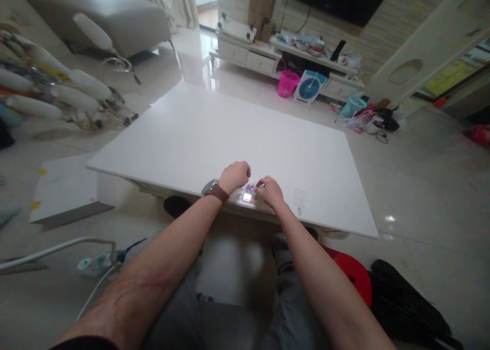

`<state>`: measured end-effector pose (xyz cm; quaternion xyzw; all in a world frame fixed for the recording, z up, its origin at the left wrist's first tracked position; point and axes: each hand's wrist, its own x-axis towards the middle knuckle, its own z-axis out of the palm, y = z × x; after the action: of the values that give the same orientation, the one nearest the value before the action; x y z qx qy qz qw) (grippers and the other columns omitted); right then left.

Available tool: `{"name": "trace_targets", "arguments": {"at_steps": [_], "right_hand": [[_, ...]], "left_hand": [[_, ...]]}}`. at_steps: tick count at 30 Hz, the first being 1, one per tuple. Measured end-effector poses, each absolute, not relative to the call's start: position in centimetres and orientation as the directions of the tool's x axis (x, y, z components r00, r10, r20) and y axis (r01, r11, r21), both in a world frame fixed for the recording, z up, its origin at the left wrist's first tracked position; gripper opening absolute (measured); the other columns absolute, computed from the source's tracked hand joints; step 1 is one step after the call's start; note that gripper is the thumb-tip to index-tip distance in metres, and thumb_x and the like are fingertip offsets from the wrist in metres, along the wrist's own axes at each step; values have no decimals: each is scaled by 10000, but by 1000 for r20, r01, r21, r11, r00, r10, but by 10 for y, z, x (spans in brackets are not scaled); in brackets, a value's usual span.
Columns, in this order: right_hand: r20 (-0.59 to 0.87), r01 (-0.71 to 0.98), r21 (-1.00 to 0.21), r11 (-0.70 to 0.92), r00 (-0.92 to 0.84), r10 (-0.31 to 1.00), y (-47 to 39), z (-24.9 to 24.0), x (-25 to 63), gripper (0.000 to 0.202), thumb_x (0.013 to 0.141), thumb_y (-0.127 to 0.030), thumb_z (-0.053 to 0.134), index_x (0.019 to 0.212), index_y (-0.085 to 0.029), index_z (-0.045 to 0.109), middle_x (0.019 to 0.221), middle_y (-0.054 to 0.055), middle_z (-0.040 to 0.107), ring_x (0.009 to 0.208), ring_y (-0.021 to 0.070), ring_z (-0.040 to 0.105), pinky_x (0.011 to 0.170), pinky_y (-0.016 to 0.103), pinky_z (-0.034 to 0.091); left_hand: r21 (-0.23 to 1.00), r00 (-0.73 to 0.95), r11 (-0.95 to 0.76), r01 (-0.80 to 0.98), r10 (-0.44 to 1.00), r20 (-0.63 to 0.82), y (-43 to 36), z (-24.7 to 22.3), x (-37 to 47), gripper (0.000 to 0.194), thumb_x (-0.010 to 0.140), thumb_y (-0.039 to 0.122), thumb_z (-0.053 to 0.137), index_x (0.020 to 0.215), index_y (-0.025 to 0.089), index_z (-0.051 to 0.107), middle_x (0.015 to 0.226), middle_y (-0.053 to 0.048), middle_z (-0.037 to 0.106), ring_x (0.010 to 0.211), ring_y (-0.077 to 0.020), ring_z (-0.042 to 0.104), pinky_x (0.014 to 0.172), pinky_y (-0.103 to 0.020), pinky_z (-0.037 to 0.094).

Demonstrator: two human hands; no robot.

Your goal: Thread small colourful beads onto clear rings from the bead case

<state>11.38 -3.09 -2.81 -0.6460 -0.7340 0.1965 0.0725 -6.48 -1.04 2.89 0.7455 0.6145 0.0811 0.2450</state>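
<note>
Steady the left hand [235, 175] and right hand [270, 191] beside the small colourful pieces [250, 188] at the surface's [237, 125] near edge, though blur means I cannot tell either grip's state.

Can see a pink basket [288, 84] beside a blue-and-white fan [310, 87] before a low white cabinet [261, 63], a dark television [342, 0] on the wall [237, 3] above, a light-blue basket [351, 107] farther right, and a grey sofa [105, 21] near pale curtains [187, 3].
</note>
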Motion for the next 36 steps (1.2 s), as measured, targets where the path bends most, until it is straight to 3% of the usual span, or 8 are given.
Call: {"name": "trace_targets", "arguments": {"at_steps": [6,11,17,29,36], "right_hand": [[-131,913,-405,55,-118,984,-28,-27,115,161,851,-211,627,897,-197,781,1033,69,671,974,181,620,892,265,459],[-88,899,-437,12,-56,995,-24,-23,124,246,835,-167,571,974,-177,774,1005,61,713,910,170,638,877,271,464],[-181,919,-393,6,-83,980,-26,-24,123,171,801,-228,640,862,-194,797,1023,84,727,932,194,659,840,267,472],[-184,931,-365,30,-103,978,-27,-25,122,192,815,-171,611,877,-201,790,1065,79,704,976,189,648,858,259,468],[-161,929,-370,33,-99,982,-27,-23,122,161,829,-233,645,896,-199,787,1018,75,706,931,187,651,835,263,473]], "left_hand": [[347,233,-111,931,914,-333,-13,3,-81,231,789,122,641,957,204,776,1002,-119,769,933,-246,725,814,-298,537],[434,343,-192,880,889,-302,-19,-22,-88,254,766,152,711,1014,201,737,1045,-87,763,938,-220,711,802,-265,519],[451,398,-243,859,871,-288,-20,-33,-90,378,719,204,788,1088,202,707,1045,-79,752,964,-232,701,819,-275,512],[351,342,-223,909,881,-326,-27,-30,-78,185,813,145,598,933,193,730,1029,-124,750,942,-243,714,794,-291,521],[269,344,-255,929,863,-370,-30,-30,-73,261,916,192,500,1011,144,739,1104,-205,740,1022,-278,721,863,-338,540]]}}
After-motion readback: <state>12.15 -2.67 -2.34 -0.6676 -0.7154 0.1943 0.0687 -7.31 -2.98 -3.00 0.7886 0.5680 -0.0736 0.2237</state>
